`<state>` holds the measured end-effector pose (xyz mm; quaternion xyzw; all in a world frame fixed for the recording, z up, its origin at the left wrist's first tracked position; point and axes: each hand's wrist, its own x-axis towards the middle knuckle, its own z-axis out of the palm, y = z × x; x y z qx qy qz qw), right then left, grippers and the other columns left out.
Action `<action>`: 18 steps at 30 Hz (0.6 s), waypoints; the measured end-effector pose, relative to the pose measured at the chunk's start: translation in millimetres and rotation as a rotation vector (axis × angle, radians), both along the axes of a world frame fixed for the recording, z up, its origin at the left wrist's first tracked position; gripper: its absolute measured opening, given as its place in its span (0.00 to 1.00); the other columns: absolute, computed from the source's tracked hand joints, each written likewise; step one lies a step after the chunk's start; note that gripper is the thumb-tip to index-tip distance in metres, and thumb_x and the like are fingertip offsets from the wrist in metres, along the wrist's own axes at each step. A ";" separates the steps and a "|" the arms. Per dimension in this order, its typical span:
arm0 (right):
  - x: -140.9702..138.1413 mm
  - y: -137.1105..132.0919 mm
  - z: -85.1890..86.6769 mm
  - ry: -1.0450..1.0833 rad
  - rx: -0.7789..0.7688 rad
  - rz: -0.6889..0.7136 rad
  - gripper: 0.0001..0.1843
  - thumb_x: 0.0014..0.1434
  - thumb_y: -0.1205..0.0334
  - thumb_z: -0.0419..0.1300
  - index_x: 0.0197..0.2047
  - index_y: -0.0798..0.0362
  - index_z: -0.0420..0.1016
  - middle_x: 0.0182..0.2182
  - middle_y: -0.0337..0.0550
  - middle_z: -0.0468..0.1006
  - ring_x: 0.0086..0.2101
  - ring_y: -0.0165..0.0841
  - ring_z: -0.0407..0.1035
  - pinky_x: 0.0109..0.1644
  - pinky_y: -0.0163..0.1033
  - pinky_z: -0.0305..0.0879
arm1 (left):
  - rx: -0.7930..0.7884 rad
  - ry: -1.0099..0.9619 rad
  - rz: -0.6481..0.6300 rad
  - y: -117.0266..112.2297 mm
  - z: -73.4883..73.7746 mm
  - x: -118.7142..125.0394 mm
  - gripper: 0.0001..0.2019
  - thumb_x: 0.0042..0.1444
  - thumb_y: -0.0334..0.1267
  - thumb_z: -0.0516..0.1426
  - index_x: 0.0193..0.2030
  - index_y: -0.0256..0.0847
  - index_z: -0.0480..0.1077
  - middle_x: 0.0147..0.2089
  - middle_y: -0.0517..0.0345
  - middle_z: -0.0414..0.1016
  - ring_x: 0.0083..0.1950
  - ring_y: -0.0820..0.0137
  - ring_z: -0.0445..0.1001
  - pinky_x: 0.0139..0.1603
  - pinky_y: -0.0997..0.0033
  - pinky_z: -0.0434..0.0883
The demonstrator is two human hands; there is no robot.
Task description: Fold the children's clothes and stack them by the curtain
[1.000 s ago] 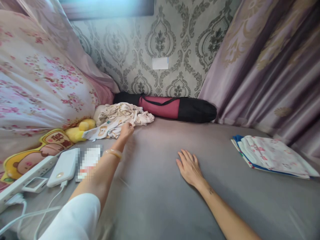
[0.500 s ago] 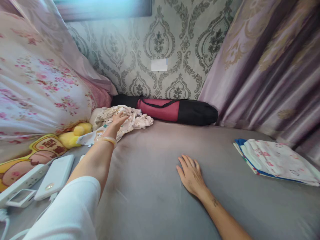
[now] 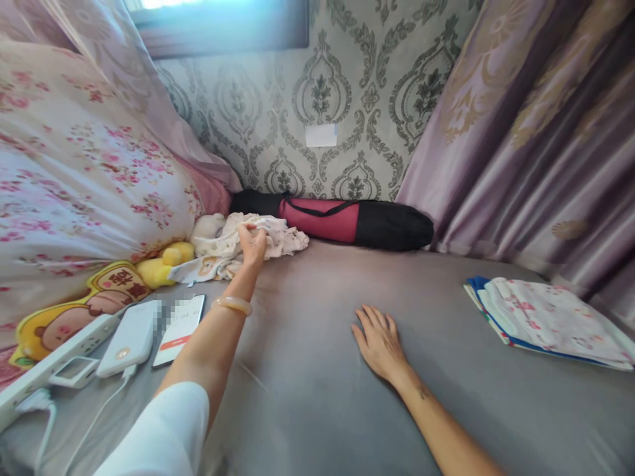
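Observation:
My left hand (image 3: 253, 242) reaches to the back left of the bed and is closed on a crumpled cream patterned cloth (image 3: 278, 238) that lies in a heap by the wall. A pale bangle sits on that wrist. My right hand (image 3: 380, 342) lies flat with fingers spread on the grey bedsheet (image 3: 317, 370), near the middle, holding nothing.
A red and black long bag (image 3: 347, 221) lies along the wall. Folded floral cloths (image 3: 546, 320) rest at the right by the curtain (image 3: 536, 132). At the left are a floral quilt (image 3: 84, 178), a yellow plush toy (image 3: 99, 291), a power bank (image 3: 129, 337), a phone (image 3: 179, 320) and a power strip (image 3: 49, 360).
My left hand shifted slightly right on the cloth heap and has closed on a fold of it. My right hand has stayed flat on the sheet.

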<state>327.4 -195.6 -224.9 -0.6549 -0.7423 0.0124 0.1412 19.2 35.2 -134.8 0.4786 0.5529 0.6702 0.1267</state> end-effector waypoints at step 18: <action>6.9 -0.6 5.8 0.524 0.271 0.062 0.21 0.66 0.52 0.47 0.55 0.53 0.69 0.51 0.52 0.75 0.52 0.39 0.68 0.58 0.48 0.61 | -0.191 -0.664 -0.614 -139.3 14.4 117.5 0.16 0.41 0.42 0.65 0.35 0.41 0.68 0.22 0.66 0.69 0.21 0.76 0.67 0.23 0.77 0.63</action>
